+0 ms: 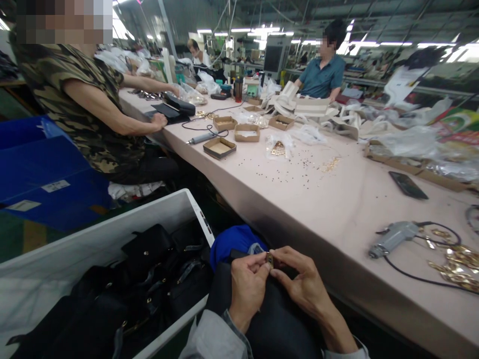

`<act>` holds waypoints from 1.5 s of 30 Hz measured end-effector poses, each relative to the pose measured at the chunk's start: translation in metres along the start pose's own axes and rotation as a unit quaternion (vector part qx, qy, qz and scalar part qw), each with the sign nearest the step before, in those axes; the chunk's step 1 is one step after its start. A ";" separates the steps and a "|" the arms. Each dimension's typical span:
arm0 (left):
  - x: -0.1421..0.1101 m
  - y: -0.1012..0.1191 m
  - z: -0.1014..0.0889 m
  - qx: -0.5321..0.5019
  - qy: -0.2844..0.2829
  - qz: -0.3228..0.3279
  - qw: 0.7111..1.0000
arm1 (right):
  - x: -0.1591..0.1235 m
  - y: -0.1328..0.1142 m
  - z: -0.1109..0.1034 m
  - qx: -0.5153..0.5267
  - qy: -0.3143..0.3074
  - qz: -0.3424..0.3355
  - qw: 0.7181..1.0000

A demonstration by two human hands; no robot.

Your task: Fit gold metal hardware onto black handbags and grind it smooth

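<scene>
Both my hands meet over a black bag (286, 319) on my lap. Between the fingertips sits a small gold metal clasp (270, 259). My left hand (249, 284) pinches it from the left, thumb and index finger pressed together. From the right, my right hand (301, 274) grips the same clasp with thumb and index finger. How the clasp joins the bag is hidden by the fingers. A blue cloth (239, 242) lies just beyond my left hand.
A white bin (175, 207) of black bags stands to my left. The table (329, 214) bears a grey electric screwdriver (396, 237), gold hardware (458, 262), a phone (407, 185), scattered tiny screws and cardboard trays (219, 148). A co-worker in camouflage (93, 99) sits at the left.
</scene>
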State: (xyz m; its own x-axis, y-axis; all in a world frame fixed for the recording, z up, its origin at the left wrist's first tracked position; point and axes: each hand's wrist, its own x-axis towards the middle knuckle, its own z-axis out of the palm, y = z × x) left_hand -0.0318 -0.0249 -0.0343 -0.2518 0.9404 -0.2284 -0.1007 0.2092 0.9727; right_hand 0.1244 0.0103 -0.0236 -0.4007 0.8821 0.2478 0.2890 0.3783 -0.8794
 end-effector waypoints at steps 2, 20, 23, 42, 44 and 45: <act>0.002 -0.002 -0.001 -0.006 -0.007 -0.003 1.000 | 0.000 0.001 -0.001 -0.012 -0.006 -0.010 1.000; 0.009 -0.008 0.001 -0.019 -0.006 -0.044 0.999 | -0.004 0.013 -0.004 -0.093 -0.029 -0.062 0.993; 0.010 -0.006 0.001 0.001 0.000 -0.045 0.999 | -0.004 0.014 -0.005 -0.093 -0.040 -0.065 0.993; 0.011 -0.012 0.003 0.009 0.021 -0.051 0.998 | -0.006 0.009 -0.009 -0.070 -0.060 -0.029 0.995; 0.011 -0.013 0.002 -0.003 0.019 -0.052 0.998 | -0.007 0.010 -0.008 -0.061 -0.054 -0.022 0.996; 0.011 -0.013 0.002 -0.014 0.018 -0.055 0.998 | -0.007 0.010 -0.007 -0.056 -0.049 -0.014 0.997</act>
State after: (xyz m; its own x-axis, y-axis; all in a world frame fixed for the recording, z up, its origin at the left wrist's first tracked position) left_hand -0.0311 -0.0167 -0.0493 -0.2720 0.9021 -0.3350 -0.1561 0.3021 0.9404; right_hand 0.1359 0.0097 -0.0317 -0.4917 0.8409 0.2261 0.3687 0.4363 -0.8208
